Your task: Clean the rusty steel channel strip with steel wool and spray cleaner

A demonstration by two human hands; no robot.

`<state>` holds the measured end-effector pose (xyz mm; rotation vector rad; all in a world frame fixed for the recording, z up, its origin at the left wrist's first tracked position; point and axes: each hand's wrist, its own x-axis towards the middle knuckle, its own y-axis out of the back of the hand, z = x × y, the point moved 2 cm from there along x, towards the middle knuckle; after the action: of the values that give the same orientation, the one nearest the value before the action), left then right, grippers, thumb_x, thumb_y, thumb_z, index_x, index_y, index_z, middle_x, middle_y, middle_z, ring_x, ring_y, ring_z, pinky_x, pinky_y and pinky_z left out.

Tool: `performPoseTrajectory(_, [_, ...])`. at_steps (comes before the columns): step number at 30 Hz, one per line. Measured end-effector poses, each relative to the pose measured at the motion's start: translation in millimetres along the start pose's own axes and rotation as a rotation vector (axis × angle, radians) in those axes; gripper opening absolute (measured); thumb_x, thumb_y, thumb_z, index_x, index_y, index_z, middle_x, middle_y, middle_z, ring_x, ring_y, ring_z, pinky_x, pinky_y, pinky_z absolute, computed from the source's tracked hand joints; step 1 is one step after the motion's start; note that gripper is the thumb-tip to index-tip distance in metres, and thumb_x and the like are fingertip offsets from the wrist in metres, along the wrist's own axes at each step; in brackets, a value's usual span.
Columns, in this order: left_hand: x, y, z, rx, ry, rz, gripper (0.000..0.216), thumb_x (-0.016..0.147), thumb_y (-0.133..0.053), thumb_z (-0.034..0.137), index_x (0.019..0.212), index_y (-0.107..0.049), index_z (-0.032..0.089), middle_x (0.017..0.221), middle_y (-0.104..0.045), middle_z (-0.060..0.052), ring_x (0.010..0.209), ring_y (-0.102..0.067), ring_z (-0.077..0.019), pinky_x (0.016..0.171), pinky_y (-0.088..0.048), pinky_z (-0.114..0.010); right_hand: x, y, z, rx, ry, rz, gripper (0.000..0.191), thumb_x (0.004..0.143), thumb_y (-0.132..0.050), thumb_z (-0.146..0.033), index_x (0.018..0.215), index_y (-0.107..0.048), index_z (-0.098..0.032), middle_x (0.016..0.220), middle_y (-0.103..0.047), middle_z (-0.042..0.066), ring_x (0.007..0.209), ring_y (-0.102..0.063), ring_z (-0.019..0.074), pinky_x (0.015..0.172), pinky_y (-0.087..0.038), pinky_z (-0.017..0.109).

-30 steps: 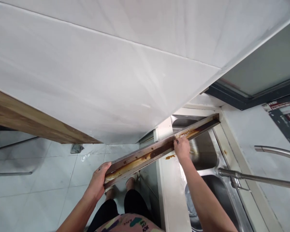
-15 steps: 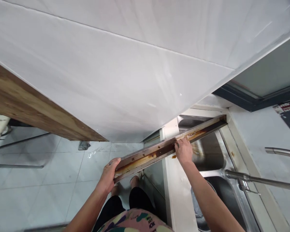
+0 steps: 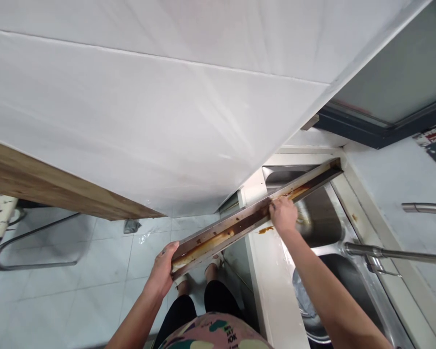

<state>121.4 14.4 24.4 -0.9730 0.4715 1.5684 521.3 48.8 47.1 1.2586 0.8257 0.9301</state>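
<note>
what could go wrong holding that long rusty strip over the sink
The rust-stained metal channel overhangs the white counter, with the left hand at its near end; if it slips, it could drop onto the tile floor, which looks wet. Its bare edges might cut the ungloved right hand. Brown residue could also spread, as a brown smear already marks the counter.

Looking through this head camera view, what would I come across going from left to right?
curved metal leg, floor tiles, left hand, rusty metal strip, right hand, steel sink, tap
</note>
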Motion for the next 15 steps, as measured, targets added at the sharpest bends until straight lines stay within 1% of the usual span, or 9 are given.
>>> performPoseTrajectory(2, [1.0,0.3,-0.7,-0.001,0.006,-0.011,0.035,0.065,-0.078,0.049,0.081,-0.062,0.021,0.079,-0.066,0.001,0.076,-0.066,-0.019,0.065,-0.053,-0.028,14.4,0.7,15.0,-0.009,-0.103,-0.004,0.028,0.094,-0.049,-0.028,0.096,-0.075,-0.018,0.107,-0.063,0.015,0.096,-0.051,0.0278,0.075,-0.035,0.036])
performPoseTrajectory(4, [2.6,1.1,-1.7,0.012,0.001,0.005,0.035,0.066,-0.077,0.049,0.082,-0.063,0.021,0.08,-0.067,0.001,0.079,-0.067,-0.0196,0.066,-0.053,-0.028,20.5,2.1,20.6,-0.02,-0.139,0.006,0.027,0.093,-0.049,-0.026,0.095,-0.075,-0.017,0.107,-0.063,0.016,0.096,-0.051,0.0293,0.074,-0.034,0.037])
performPoseTrajectory(5, [3.3,1.6,-2.2,0.019,0.001,0.021,0.034,0.066,-0.077,0.049,0.083,-0.063,0.021,0.081,-0.067,0.001,0.08,-0.067,-0.0197,0.066,-0.054,-0.028,18.4,2.5,17.9,-0.024,-0.12,0.01,0.027,0.093,-0.05,-0.026,0.094,-0.075,-0.017,0.106,-0.063,0.017,0.096,-0.051,0.0294,0.074,-0.034,0.037])
performPoseTrajectory(7, [4.4,2.4,-3.1,0.027,0.007,0.044,0.034,0.066,-0.076,0.048,0.084,-0.064,0.022,0.082,-0.068,0.001,0.08,-0.067,-0.0201,0.066,-0.054,-0.029,6.2,2.3,4.5,-0.022,-0.029,0.012,0.026,0.093,-0.05,-0.026,0.089,-0.074,-0.018,0.104,-0.063,0.016,0.094,-0.051,0.0282,0.073,-0.034,0.036])
performPoseTrajectory(9, [5.1,3.3,-3.9,0.025,0.019,0.037,0.034,0.066,-0.076,0.047,0.085,-0.064,0.023,0.081,-0.068,0.001,0.079,-0.068,-0.0205,0.065,-0.054,-0.029,-6.7,0.3,-8.3,-0.002,0.066,0.005,0.026,0.094,-0.051,-0.029,0.085,-0.073,-0.02,0.102,-0.063,0.013,0.093,-0.051,0.0265,0.074,-0.034,0.036])
performPoseTrajectory(10, [5.4,3.8,-4.3,0.025,0.028,0.025,0.033,0.067,-0.076,0.047,0.085,-0.063,0.023,0.08,-0.068,0.001,0.078,-0.068,-0.0206,0.065,-0.054,-0.029,-9.6,-0.8,-10.6,0.008,0.088,0.003,0.026,0.094,-0.051,-0.03,0.085,-0.073,-0.021,0.101,-0.063,0.012,0.093,-0.05,0.0259,0.075,-0.034,0.035])
performPoseTrajectory(12, [6.0,4.8,-4.6,0.028,0.033,-0.001,0.032,0.068,-0.075,0.048,0.085,-0.063,0.023,0.081,-0.069,0.001,0.077,-0.068,-0.0205,0.064,-0.053,-0.029,-4.7,-2.3,-4.8,0.014,0.05,0.011,0.026,0.095,-0.051,-0.031,0.086,-0.073,-0.021,0.102,-0.063,0.011,0.094,-0.05,0.0256,0.074,-0.034,0.035])
performPoseTrajectory(15, [6.8,5.8,-4.2,0.036,0.027,-0.005,0.032,0.069,-0.074,0.048,0.085,-0.063,0.022,0.081,-0.069,0.001,0.076,-0.068,-0.0208,0.064,-0.053,-0.03,15.2,-1.7,14.7,-0.003,-0.092,0.038,0.026,0.093,-0.05,-0.029,0.091,-0.074,-0.019,0.105,-0.063,0.013,0.094,-0.051,0.0269,0.073,-0.034,0.036])
